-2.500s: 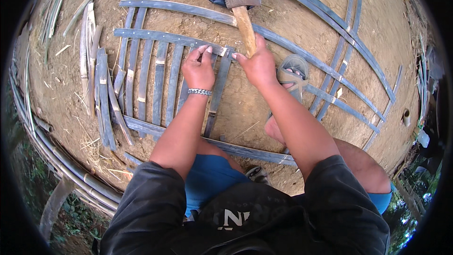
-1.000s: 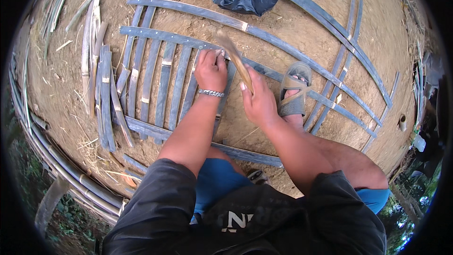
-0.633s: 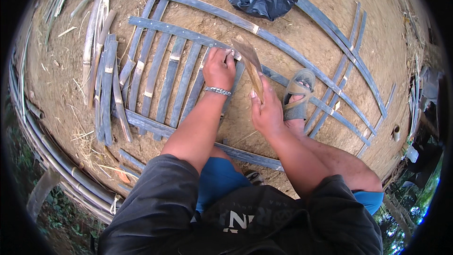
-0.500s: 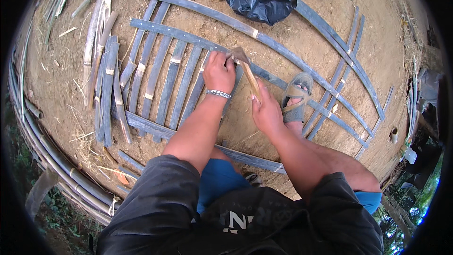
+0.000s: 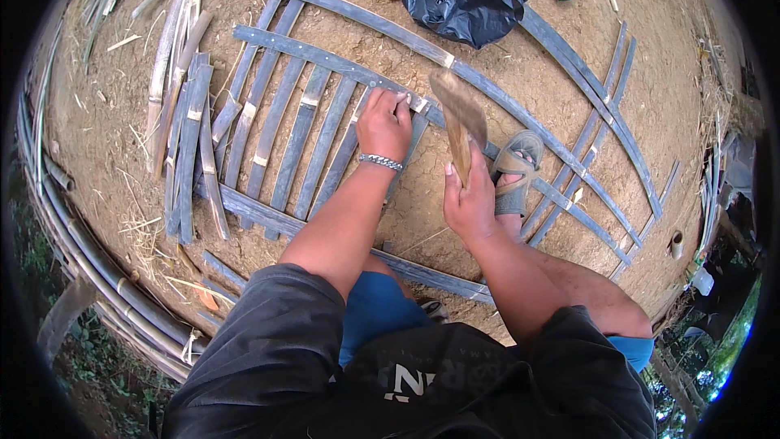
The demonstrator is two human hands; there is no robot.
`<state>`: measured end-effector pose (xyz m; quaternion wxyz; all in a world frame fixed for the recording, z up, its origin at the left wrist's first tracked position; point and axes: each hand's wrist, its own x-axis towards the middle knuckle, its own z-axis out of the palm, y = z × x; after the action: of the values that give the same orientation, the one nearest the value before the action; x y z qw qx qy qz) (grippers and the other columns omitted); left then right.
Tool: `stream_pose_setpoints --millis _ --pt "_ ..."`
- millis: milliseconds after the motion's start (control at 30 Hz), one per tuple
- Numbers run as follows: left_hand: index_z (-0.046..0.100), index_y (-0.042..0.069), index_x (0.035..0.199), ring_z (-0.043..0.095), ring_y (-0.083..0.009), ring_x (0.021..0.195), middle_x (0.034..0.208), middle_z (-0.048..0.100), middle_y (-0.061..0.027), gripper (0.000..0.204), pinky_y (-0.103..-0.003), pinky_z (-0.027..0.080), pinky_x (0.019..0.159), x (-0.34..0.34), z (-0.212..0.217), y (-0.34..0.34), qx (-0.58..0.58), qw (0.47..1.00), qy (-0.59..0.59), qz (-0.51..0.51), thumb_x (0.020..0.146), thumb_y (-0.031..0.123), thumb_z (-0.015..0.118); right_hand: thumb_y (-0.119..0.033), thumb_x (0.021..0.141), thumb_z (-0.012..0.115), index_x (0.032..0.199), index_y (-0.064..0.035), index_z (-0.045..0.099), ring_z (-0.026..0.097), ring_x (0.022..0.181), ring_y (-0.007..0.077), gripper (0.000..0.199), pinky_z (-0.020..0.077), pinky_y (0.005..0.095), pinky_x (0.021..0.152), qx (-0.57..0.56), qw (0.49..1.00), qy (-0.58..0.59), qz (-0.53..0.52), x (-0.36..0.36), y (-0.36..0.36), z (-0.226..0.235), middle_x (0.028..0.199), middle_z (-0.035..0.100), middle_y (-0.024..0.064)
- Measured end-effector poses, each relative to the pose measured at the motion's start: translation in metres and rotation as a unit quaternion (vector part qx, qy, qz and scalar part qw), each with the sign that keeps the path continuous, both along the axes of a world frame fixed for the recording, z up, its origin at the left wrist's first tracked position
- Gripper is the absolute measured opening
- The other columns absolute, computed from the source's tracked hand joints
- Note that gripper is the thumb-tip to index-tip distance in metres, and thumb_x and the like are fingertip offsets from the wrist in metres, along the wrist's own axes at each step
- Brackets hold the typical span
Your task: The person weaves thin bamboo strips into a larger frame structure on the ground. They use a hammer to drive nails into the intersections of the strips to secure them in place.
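The dark bamboo strip (image 5: 325, 56) lies across the upper ends of the upright slats (image 5: 323, 142) on the dirt ground (image 5: 422, 223), and the left hand (image 5: 383, 126) bunches its fingers at the strip beside a pale joint, though I can't tell whether they're closed on anything. Just right of them is the blurred head of a hatchet-like tool (image 5: 457, 134), its handle grasped in the right hand's (image 5: 471, 197) fingers; I'd favour short, square taps, the strip pressed flat and the left fingertips tucked clear.
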<state>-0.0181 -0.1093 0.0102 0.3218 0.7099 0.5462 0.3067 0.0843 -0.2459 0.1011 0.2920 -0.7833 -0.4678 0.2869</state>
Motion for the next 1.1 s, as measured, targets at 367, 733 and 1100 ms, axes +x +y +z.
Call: stream_pose_setpoints --millis 367,733,1100 --pt "0.067 0.005 0.087 0.066 -0.0381 0.085 0.092 0.065 -0.0128 0.007 -0.046 0.053 0.073 0.000 0.000 -0.001 0.002 1.000 0.002 0.001 0.086 0.008 0.073 -0.010 0.099 0.058 0.152 -0.0092 0.042 0.060 0.118 0.0494 0.055 0.0506 0.0528 0.097 -0.070 0.998 -0.002 0.003 0.003 -0.008 -0.007 0.133 0.059 0.0289" --pt "0.076 0.004 0.098 0.069 -0.0342 0.088 0.100 0.070 -0.0159 0.012 -0.043 0.055 0.077 -0.016 0.025 0.001 -0.021 0.999 -0.002 0.042 0.089 0.010 0.071 -0.010 0.100 0.057 0.154 -0.0053 0.039 0.057 0.126 0.0489 0.057 0.0481 0.0491 0.104 -0.069 0.991 0.089 -0.078 0.002 -0.007 -0.003 0.136 0.058 0.0315" --pt "0.039 0.013 0.157 0.022 -0.0347 0.156 0.167 0.030 -0.0151 0.063 -0.061 0.018 0.124 0.005 -0.016 0.129 0.099 0.955 0.279 -0.009 0.103 0.046 0.047 -0.014 0.101 0.057 0.152 -0.0020 0.039 0.057 0.124 0.0518 0.055 0.0471 0.0513 0.103 -0.129 0.987 0.085 -0.032 -0.010 -0.011 -0.011 0.135 0.057 0.0333"
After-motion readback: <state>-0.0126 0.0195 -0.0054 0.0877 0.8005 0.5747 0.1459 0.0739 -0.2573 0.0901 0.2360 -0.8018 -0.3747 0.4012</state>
